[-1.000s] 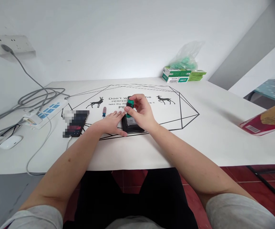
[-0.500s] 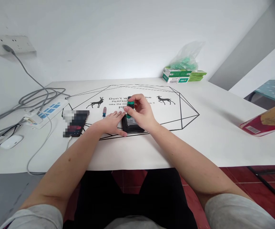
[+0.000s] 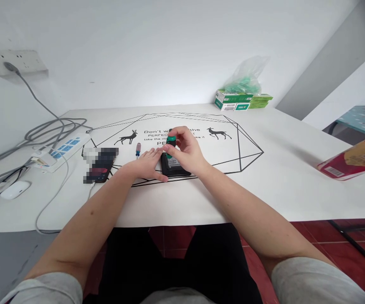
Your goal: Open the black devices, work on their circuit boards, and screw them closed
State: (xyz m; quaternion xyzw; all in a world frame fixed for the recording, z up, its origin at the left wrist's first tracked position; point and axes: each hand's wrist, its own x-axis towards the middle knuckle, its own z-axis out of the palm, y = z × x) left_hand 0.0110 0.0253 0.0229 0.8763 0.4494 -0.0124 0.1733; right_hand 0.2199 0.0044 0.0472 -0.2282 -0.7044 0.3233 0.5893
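My right hand (image 3: 187, 148) is closed on the green and black handle of a screwdriver (image 3: 170, 147), held nearly upright. Under it lies a flat black device (image 3: 176, 171) with a pale printed label on its upper face; my right hand hides much of it. The screwdriver's tip is too small to make out. Flat on the table beside the device rests my left hand (image 3: 149, 164), fingers stretched out and thumb along the device's near left corner. A second, smaller screwdriver (image 3: 138, 150) with a clear reddish and blue handle lies just beyond my left hand.
Left of my hands lies a phone (image 3: 103, 164), partly pixelated, with a charging cable. A power strip (image 3: 65, 150), grey cords (image 3: 55, 126) and a white case (image 3: 15, 189) are farther left. Green boxes (image 3: 234, 99) stand at the back, and a red and yellow packet (image 3: 353, 160) at right.
The screwdriver's handle leans very slightly differently in my right hand. Otherwise both hands and the device stay in place; the whole view has shifted a little.
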